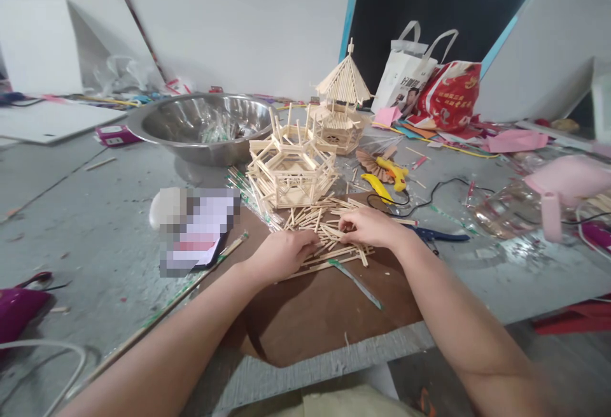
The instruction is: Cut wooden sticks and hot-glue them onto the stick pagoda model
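My left hand [281, 253] rests knuckles up on a pile of short wooden sticks [321, 221], its fingers curled down into the pile. My right hand [370, 226] lies on the same pile from the right, fingertips pinched among the sticks. The sticks lie on a brown board [315, 309]. Just behind the pile stands an unfinished hexagonal stick frame [291, 172]. Behind that is a finished stick pavilion with a pointed roof [341, 108].
A large steel bowl [200, 125] stands at the back left. A yellow glue gun [387, 178] with a black cord lies right of the frame, blue-handled pliers [436, 235] near my right wrist. A blurred flat object [195, 229] lies left. Bags [429, 92] stand behind.
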`<state>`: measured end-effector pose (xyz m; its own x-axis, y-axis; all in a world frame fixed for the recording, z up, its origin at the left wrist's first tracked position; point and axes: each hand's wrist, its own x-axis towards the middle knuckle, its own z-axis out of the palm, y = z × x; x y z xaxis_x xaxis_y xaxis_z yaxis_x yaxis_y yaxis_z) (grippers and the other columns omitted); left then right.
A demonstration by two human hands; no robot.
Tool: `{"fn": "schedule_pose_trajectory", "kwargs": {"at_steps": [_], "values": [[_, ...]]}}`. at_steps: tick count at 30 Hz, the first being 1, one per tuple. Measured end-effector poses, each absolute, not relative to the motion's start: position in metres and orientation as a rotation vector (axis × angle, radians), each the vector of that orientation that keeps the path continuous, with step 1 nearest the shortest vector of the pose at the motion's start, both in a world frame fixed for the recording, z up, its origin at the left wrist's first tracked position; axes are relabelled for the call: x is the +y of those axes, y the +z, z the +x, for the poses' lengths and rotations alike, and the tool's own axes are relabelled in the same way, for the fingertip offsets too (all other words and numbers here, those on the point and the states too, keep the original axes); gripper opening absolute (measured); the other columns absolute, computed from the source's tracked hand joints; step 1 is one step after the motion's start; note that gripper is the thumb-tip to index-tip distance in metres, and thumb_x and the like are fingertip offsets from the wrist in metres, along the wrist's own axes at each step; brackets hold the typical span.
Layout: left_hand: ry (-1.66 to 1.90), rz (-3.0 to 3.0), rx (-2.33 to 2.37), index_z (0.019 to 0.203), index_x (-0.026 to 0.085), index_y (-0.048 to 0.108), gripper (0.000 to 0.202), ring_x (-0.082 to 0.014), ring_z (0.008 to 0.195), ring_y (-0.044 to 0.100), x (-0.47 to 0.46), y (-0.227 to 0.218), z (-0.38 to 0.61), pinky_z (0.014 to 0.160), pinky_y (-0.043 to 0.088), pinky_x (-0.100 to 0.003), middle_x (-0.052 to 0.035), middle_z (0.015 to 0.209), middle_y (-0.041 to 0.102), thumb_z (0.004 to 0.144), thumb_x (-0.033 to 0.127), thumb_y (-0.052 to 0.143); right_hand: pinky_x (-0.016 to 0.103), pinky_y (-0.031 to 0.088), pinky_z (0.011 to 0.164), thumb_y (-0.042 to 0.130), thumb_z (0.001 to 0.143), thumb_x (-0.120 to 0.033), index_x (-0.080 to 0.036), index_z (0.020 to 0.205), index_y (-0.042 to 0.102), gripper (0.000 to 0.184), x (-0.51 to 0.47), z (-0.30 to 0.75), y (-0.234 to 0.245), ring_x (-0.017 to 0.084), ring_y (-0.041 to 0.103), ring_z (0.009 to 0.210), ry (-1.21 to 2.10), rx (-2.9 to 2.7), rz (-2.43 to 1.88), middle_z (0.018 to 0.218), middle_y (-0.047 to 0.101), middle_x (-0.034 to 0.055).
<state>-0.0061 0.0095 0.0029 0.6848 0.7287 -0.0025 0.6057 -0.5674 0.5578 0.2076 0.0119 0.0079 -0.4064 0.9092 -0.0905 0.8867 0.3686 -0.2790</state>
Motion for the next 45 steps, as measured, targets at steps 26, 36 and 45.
{"fn": "schedule_pose_trajectory", "kwargs": {"at_steps": [26, 36, 45], "values": [[0.324, 2.373, 1.174, 0.083, 0.021, 0.051, 0.024, -0.0134, 0.063, 0.053, 0.018, 0.002, -0.01, 0.059, 0.036, -0.022, -0.0002, 0.069, 0.058, 0.079, 0.033, 0.031, 0.023, 0.038, 0.06, 0.05, 0.07, -0.029, -0.017, 0.086, 0.059, 0.022, 0.017, 0.233, 0.011, 0.012, 0.056, 0.067, 0.648, -2.028, -1.781, 0.077, 0.062, 0.0025], [0.218, 2.49, 1.297, 0.085, 0.022, 0.05, 0.026, -0.016, 0.063, 0.056, 0.018, 0.001, -0.01, 0.055, 0.037, -0.023, -0.0019, 0.068, 0.059, 0.08, 0.036, 0.029, 0.022, 0.032, 0.046, 0.044, 0.067, -0.023, -0.017, 0.064, 0.063, 0.02, 0.001, 0.237, 0.041, 0.014, 0.054, 0.053, 0.533, -2.417, -2.419, 0.06, 0.062, 0.005], [0.169, 2.548, 1.334, 0.088, 0.022, 0.05, 0.029, -0.017, 0.064, 0.057, 0.017, 0.002, -0.009, 0.055, 0.036, -0.023, -0.0024, 0.067, 0.059, 0.081, 0.035, 0.026, 0.024, 0.036, 0.052, 0.048, 0.063, -0.023, -0.016, 0.072, 0.064, 0.019, 0.01, 0.223, 0.02, 0.019, 0.057, 0.067, 0.347, -2.457, -2.416, 0.074, 0.064, 0.0112]]}}
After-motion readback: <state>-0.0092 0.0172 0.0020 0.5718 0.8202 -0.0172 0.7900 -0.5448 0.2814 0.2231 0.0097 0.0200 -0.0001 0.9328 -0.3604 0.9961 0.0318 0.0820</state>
